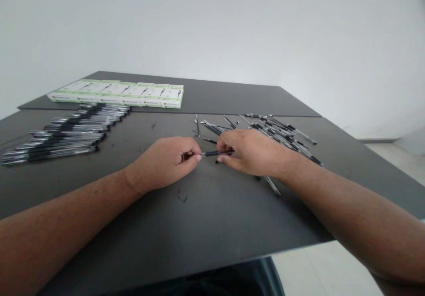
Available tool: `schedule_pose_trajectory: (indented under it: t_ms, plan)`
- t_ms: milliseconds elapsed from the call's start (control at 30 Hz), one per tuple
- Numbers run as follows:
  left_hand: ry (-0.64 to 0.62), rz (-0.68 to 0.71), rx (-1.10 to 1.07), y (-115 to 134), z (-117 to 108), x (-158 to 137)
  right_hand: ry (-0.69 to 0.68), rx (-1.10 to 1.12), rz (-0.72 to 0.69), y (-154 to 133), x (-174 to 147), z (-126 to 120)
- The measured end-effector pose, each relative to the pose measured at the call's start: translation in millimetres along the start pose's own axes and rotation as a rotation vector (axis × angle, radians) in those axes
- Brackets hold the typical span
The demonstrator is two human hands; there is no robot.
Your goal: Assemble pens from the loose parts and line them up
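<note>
Below the near edge of the tabletop [159, 238], dark fabric [245, 280] covered the person's lap, and pale floor tiles [308, 265] showed at the lower right. Dark marks [182, 194] were present on the gray surface ahead of that edge. A slender clear tube [272, 186] lay just beside the right wrist, on its near side.

Both hands were engaged on one pen [210, 153], located between them and oriented roughly crosswise. The left hand [166, 161] pinched its left end between thumb and fingers; the right hand [252, 152] gripped the opposite end, partly hiding it. The dark grip section was exposed in the gap.

Beyond the left forearm, a row of pens [63, 134] was laid side by side, their dark grips forming a diagonal band. Past the right hand, a group of slender pieces [214, 128] was scattered, and a loose pile of clear and black pen parts [279, 132] extended to the right.

Behind the seam, green-and-white boxes [162, 93] stood in a line at the left rear. A plain pale wall [212, 30] formed the background.
</note>
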State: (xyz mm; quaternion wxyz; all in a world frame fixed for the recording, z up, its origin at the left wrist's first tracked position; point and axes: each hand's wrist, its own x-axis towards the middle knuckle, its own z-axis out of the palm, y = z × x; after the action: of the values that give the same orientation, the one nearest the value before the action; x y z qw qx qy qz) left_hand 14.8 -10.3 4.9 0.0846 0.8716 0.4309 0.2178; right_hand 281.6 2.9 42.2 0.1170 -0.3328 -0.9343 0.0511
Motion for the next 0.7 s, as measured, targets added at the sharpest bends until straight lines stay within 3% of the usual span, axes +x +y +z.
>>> schedule_pose_trajectory:
  t_ms: [700]
  plan:
    - [-0.006, 0.005, 0.011, -0.9, 1.2, -0.6, -0.012, -0.021, -0.001, -1.9, -0.5, -0.9]
